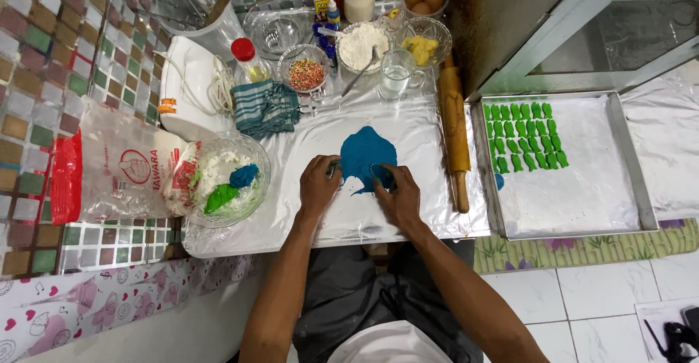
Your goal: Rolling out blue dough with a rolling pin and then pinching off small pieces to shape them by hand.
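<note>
Blue dough (368, 155): rolled flat on the foil-covered board (408, 210), about mid-board; every place below is told from it.
Left hand (318, 183): at the dough's lower left edge, fingers curled shut around a small cutter (333, 168) that touches the dough's rim.
Right hand (397, 195): on the dough's lower right edge, fingers closed over a second cutter (380, 174) pressed onto the blue sheet.
Open room: bare foil lies right of the dough, up to the rolling pin (454, 126), and below the hands to the board's front edge.
Right edge: past the pin, a square metal tray (582, 188) holds rows of green pieces (526, 136) in its upper left corner; the rest is bare.
Left side: a glass bowl (227, 179) with white, green and blue lumps stands near the board's left edge.
Packages: left of the bowl lies a clear bag with a red edge and red print (120, 170); above the dough stand a red-capped bottle (247, 58), a sprinkles bowl (306, 72) and a flour bowl (362, 44).
</note>
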